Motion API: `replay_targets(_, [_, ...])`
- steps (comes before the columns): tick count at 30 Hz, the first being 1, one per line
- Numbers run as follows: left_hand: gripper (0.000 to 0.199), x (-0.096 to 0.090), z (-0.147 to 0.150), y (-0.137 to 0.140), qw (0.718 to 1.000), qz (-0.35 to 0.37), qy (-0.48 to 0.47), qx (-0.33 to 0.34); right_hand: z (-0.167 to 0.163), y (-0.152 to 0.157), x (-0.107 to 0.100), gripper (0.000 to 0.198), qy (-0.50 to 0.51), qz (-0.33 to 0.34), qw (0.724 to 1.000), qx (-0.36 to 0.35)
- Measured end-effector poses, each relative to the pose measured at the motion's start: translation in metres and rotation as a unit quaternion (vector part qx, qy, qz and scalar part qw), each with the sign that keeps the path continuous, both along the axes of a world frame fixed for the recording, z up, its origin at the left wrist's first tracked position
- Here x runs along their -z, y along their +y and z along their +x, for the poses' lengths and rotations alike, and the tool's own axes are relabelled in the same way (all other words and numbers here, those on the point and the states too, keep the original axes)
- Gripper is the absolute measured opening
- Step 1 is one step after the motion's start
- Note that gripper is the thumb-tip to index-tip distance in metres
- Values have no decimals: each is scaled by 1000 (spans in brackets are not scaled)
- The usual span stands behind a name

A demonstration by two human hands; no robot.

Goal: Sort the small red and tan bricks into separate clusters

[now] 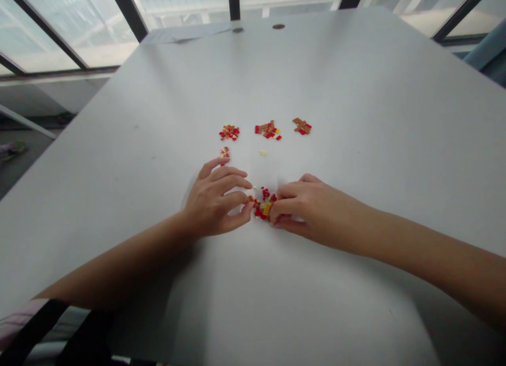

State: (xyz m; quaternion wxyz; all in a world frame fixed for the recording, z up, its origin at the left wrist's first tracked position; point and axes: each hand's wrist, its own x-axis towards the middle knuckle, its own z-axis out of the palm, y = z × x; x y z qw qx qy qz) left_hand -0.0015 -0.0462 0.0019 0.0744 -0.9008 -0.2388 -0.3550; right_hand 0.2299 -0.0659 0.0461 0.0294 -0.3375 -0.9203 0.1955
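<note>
A small pile of red, yellow and brown toy building bricks (262,210) lies on the white table between my two hands. My left hand (219,200) reaches in from the left. Its thumb and index fingertip come together at the pile's left edge around a tiny brownish brick, while the other fingers are spread. My right hand (310,205) is over the pile's right side with its fingers curled and pressed together. Whatever those fingertips hold is hidden. In the pile, a yellow brick (267,209) sits against the right fingertips.
Farther back on the white table (336,86) lie a mixed heap of tiny pieces (230,132), a brown-and-red group (269,129) and another brown-and-red group (302,126). A smaller heap (225,152) is beyond my left fingers, and pale yellow pieces (263,153) lie near the middle.
</note>
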Motion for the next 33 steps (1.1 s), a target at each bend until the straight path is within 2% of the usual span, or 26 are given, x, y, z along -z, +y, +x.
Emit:
replay_targets(8, [11,2,1,2,1000,2,-1,-2,1,-1,9,9,22,29,999,-10])
replay_targets(17, [10,0,1,3,1000,2,1,3,0,-1,12,9,30,16,999,6])
replay_targets(28, [11,1,1,4,1000,2,3,0,2,-3,16,9,76,58,995,-9])
replay_targets(31, [11,0,1,-1,1000,2,1,0,6,3,13,9,107,79,991,18])
replay_targets(33, [10,-2,1,-8,1000,3,1,4,8,11,11,9,128,103,984,69])
